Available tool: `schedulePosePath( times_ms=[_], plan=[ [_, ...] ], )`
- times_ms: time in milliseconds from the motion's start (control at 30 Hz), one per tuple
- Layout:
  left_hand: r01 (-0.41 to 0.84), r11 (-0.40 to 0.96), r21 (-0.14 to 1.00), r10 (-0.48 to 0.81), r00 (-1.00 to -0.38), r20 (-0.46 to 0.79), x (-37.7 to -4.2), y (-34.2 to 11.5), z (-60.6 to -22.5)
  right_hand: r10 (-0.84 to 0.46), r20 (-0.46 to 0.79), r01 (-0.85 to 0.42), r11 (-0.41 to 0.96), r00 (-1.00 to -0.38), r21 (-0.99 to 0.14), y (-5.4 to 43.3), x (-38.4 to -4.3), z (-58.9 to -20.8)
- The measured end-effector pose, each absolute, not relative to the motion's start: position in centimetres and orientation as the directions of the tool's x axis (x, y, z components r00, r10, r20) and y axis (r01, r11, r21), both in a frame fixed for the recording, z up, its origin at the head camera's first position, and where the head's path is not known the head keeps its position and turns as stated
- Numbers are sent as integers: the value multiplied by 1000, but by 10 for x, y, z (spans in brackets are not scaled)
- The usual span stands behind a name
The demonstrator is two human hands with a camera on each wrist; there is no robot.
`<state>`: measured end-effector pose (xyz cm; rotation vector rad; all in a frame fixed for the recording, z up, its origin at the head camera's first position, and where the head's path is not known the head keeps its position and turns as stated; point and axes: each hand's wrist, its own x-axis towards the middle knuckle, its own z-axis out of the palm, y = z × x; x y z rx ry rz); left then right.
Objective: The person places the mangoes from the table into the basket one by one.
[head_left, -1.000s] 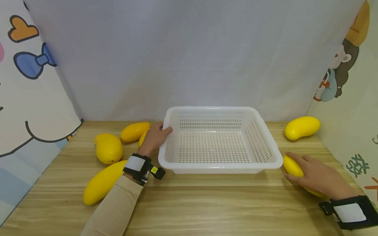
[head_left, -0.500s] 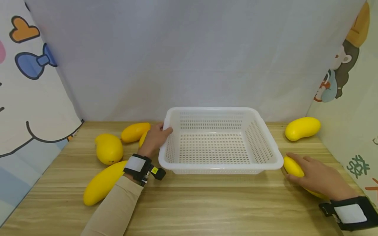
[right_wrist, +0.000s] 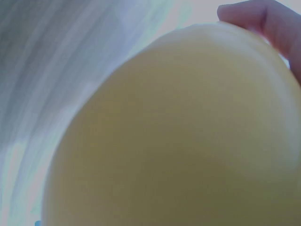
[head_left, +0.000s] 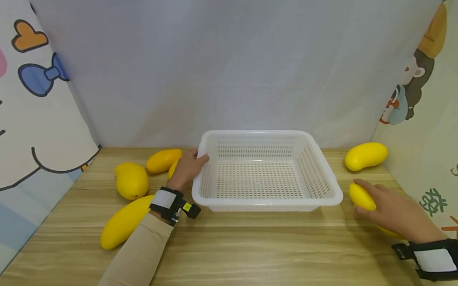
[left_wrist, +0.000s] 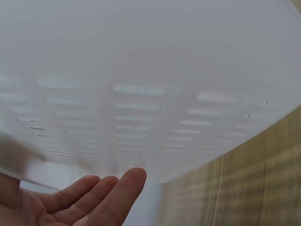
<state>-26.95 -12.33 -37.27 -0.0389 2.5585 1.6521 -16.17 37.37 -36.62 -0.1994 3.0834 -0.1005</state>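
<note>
Right hand [head_left: 393,208] curls round a yellow fruit [head_left: 362,197] right of the basket [head_left: 266,201], long axis slanting far-left — left hand [head_left: 187,169] grips the rim [head_left: 196,186].

Smooth elongated yellow fruit [head_left: 362,196] partly covered by right hand [head_left: 395,208], rounded yellow fruit [head_left: 173,169] partly hidden by left hand [head_left: 186,169], beige fabric sleeve [head_left: 143,248] cropped below

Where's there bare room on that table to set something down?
The widest bare patch of table lies in front of the white basket, between left sleeve and right hand. Inside the basket is bare too. Left of it, yellow fruits crowd the left hand; right, the right hand grips another.
</note>
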Motion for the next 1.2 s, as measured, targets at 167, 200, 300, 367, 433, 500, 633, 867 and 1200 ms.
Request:
schedulePosePath(
  times_ms=[167,200,300,367,433,500,633,867,1200],
  plan=[
    [-69,413,908,37,-995,-92,-269,-123,-372,-100,-51,-97,994,-994,-59,374,-162,-362],
    [-70,414,908,36,-995,-93,-269,-123,-372,-98,-49,-95,994,-994,-58,373,-162,-361],
    [-75,416,906,34,-995,-98,-269,-123,-371,-97,-42,-94,994,-994,-51,372,-161,-357],
    [-79,417,905,34,-994,-102,-270,-123,-372,-100,-33,-99,994,-994,-49,372,-160,-355],
    [-85,414,906,34,-994,-108,-270,-123,-372,-107,-19,-106,993,-994,-48,371,-159,-352],
    [-89,409,908,34,-993,-113,-270,-123,-373,-114,-6,-113,992,-994,-54,370,-159,-350],
    [-88,409,908,31,-993,-110,-269,-123,-372,-117,10,-118,991,-993,-65,368,-158,-346],
    [-74,421,904,38,-994,-99,-268,-122,-371,-105,26,-107,992,-994,-70,365,-154,-336],
    [-82,426,901,34,-994,-106,-268,-121,-369,-117,104,-126,989,-988,-78,361,-152,-330]
  ],
)
